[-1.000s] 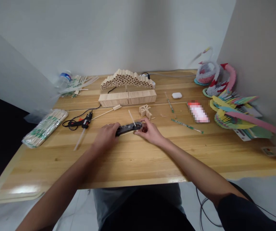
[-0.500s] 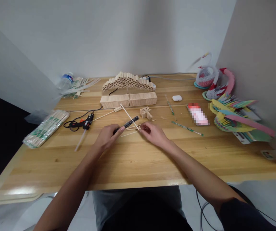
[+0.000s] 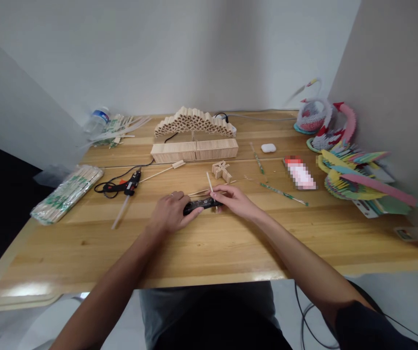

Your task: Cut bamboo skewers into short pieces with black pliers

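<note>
Evidently, a black oblong tool (image 3: pixel 199 208) is grasped at one end by the left hand (image 3: pixel 170 212); beyond its other end, the right hand (image 3: pixel 233 199) pinches thin wooden sticks (image 3: pixel 199 193) against it, keeping them together.

A flat bar (image 3: pixel 199 207) is resting mid-table between the left hand (image 3: pixel 170 212) and the right hand (image 3: pixel 234 199), with a hot glue gun (image 3: pixel 129 185) lying to its left and a wrapped stick bundle (image 3: pixel 66 193) sitting at the left edge of the wooden table (image 3: pixel 85 253); a stick arch (image 3: pixel 194 122) is standing behind a stick block (image 3: pixel 194 149) near the back edge; folded-paper swans (image 3: pixel 325 124) are crowding the back right corner.
</note>
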The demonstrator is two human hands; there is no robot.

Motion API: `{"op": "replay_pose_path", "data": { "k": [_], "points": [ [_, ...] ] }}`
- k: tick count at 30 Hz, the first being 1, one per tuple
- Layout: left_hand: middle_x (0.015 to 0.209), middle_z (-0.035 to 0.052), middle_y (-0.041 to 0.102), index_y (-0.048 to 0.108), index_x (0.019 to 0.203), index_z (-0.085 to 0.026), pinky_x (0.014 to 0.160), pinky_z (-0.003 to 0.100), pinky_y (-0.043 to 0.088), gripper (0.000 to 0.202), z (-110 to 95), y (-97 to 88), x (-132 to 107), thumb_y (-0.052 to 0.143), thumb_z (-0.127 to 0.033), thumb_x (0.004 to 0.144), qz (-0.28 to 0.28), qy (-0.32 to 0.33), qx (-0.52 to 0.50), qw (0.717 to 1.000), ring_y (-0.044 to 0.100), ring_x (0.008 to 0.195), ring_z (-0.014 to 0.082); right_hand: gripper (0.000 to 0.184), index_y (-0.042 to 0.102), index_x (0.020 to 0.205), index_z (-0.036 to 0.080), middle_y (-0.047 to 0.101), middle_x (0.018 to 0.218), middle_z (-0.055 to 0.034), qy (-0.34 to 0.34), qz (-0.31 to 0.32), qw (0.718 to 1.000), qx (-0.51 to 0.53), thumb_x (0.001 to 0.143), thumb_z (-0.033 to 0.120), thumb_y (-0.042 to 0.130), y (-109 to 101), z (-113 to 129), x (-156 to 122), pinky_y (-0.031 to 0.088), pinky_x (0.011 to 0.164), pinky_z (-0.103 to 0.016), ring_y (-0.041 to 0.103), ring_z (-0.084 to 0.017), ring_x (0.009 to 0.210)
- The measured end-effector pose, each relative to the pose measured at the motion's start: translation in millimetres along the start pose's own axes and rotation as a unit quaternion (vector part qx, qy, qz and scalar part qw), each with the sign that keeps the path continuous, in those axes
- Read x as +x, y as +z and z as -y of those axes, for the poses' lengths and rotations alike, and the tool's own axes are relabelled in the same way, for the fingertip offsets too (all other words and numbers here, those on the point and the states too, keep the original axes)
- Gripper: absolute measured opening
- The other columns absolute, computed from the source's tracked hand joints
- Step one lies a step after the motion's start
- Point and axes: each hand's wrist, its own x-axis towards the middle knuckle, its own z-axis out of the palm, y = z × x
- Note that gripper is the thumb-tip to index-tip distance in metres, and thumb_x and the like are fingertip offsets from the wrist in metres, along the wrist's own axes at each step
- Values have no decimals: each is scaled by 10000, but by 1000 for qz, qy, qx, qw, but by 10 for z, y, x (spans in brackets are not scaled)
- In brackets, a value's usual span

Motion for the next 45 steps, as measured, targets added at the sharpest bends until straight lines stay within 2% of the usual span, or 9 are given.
{"op": "replay_pose_path", "data": {
  "k": [7,15,17,20,22,27,37,40,45],
  "points": [
    [816,111,680,695,834,-172,621,314,366,599,-36,32,-4,405,-676,979,38,-19,23,999,628,738,229,398,730,964,176,725,795,-43,56,20,997,45,812,540,786,-14,19,-26,616,619,-287,713,-167,680],
    [850,100,665,639,816,-170,609,312,298,533,150,-10,28,463,-650,966,5,-116,17,993,597,739,221,265,689,874,191,723,973,-32,69,-148,981,102,841,444,761,-147,33,20,553,516,-225,646,-92,562],
    [796,67,635,604,786,-177,601,304,276,491,222,6,33,506,-629,949,-11,-153,-37,988,551,686,193,244,682,858,188,712,936,-23,71,-143,982,96,843,420,756,-140,30,19,548,502,-225,648,-95,556],
    [631,-12,501,523,706,-193,585,285,271,476,250,58,42,591,-625,895,-55,-205,-191,958,452,598,145,247,694,862,172,700,851,-26,91,-64,991,70,838,407,765,-46,16,-11,541,466,-225,650,-107,535],
    [599,-42,447,517,715,-195,573,270,286,461,201,98,48,648,-614,856,-85,-229,-321,915,419,575,124,275,704,878,163,703,846,-33,103,-13,993,62,833,425,774,51,-4,-41,550,465,-226,657,-108,531],
    [608,-46,525,639,888,-163,518,251,319,404,10,165,66,728,-548,806,-65,-236,-540,806,407,506,93,357,700,880,160,675,756,-7,136,82,985,66,789,485,814,238,-87,-83,566,465,-228,683,-128,538],
    [631,-14,615,649,847,-156,420,226,279,363,-75,228,87,778,-487,776,-23,-228,-604,764,393,429,65,371,740,877,135,693,681,-17,160,135,976,67,790,488,812,275,-140,-86,572,503,-230,680,-128,543],
    [632,-11,618,655,821,-157,412,225,276,344,-62,226,83,768,-479,784,-40,-233,-609,757,388,420,62,353,749,959,145,723,764,-28,153,109,977,97,783,442,824,252,-110,-82,616,640,-275,729,-152,658],
    [583,-17,586,639,739,-158,411,226,275,331,-1,151,91,759,-462,790,-107,-253,-600,751,388,418,62,413,761,969,174,738,918,-23,134,27,984,112,592,223,921,157,-105,-67,603,839,-320,762,-197,863]
  ]
}}
